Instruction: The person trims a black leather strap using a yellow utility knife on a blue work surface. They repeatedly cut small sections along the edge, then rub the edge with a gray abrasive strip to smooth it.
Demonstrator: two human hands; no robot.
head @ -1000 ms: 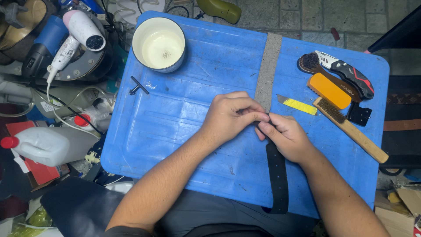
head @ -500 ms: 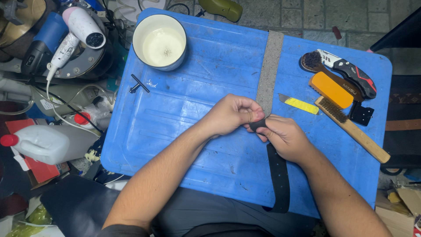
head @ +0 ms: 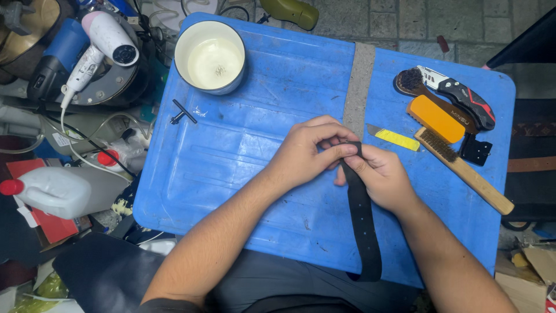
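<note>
Both hands (head: 341,159) pinching belt (head: 364,223) end

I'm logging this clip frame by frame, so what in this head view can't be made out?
- End of the black strap: covered by the left hand and right hand.
- Strap's lower end: drops past the blue board edge onto dark cloth.
- Pale tub contents: too small to tell.
- Wooden brush bristles: blurred.

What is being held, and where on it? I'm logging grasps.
A black belt, pinched at its top end by the left hand and right hand.
</note>
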